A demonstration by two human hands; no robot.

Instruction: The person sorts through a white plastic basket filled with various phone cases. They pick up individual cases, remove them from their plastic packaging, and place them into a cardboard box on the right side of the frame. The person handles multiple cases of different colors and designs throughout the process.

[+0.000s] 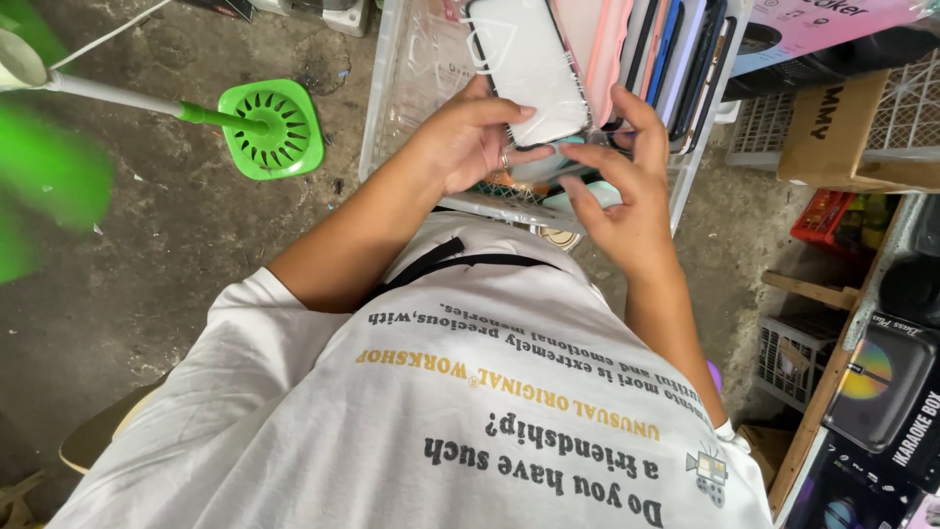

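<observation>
Hands [548,167] hold white phone case [529,64] between them.

The white phone case [529,69] is a flat rectangle with rounded corners and a thin dark rim, a small cut-out showing near its upper left corner. It stands tilted, its pale face turned up, and its lower edge sits under the thumb and fingers of the left hand [470,142]. Just below it, between that hand and the right hand [622,191], lies a pale teal case [548,167] (mostly hidden by fingers). The right fingertips touch the teal case's edge, and the white case rises above both hands.
</observation>
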